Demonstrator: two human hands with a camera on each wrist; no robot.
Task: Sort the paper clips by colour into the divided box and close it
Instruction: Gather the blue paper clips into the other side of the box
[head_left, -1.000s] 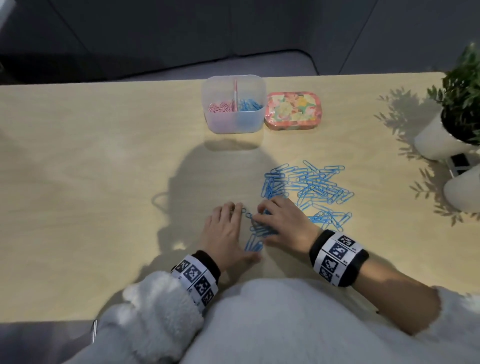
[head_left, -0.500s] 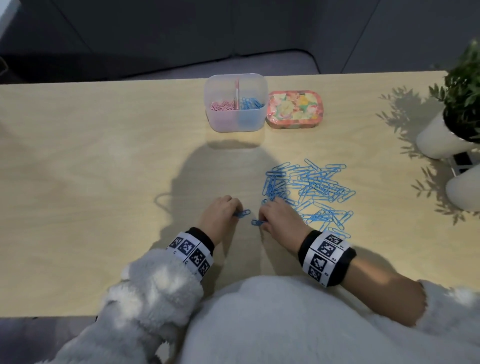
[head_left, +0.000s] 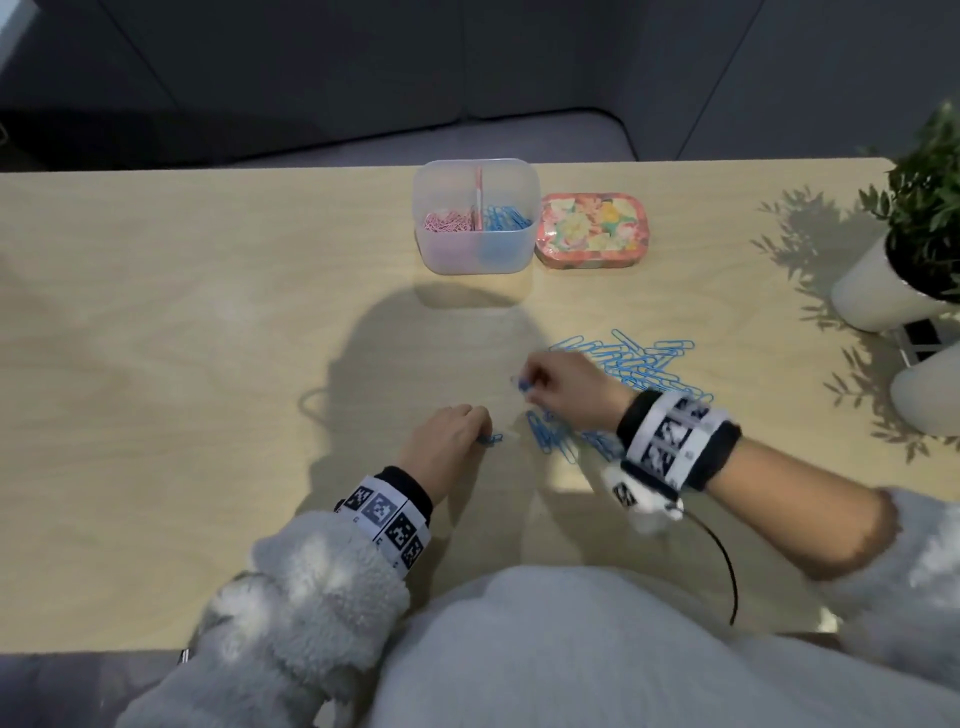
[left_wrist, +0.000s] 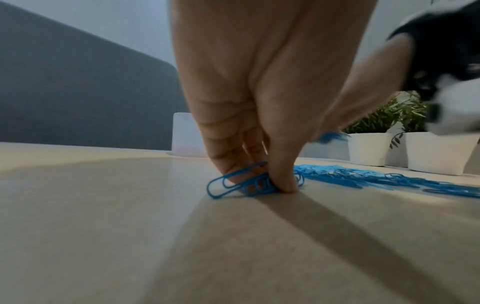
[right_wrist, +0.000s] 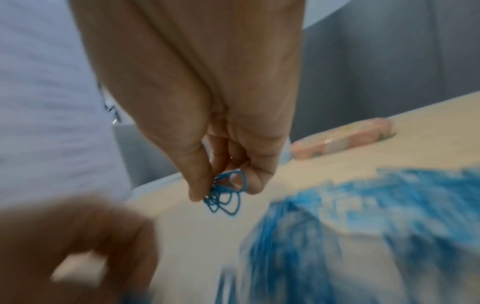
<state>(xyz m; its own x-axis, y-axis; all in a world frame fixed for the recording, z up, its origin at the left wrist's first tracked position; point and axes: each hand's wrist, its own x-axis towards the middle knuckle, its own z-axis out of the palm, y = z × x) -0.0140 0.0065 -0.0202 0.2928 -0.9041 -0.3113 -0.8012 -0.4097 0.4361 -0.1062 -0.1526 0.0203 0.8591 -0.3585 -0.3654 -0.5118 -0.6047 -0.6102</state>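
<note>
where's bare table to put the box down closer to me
Bare table lies left of the left hand, and between the box and both hands. Crowded: loose blue clips spread behind and under the right hand, toward the plant pots.

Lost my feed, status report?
Left hand pinching blue clips on table. Right hand lifting clips. Box open, lid beside. Path clear.

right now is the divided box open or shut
Open. The divided box has no lid on: pink clips and blue clips show through its open top, and the floral lid lies beside it on the table.
</note>
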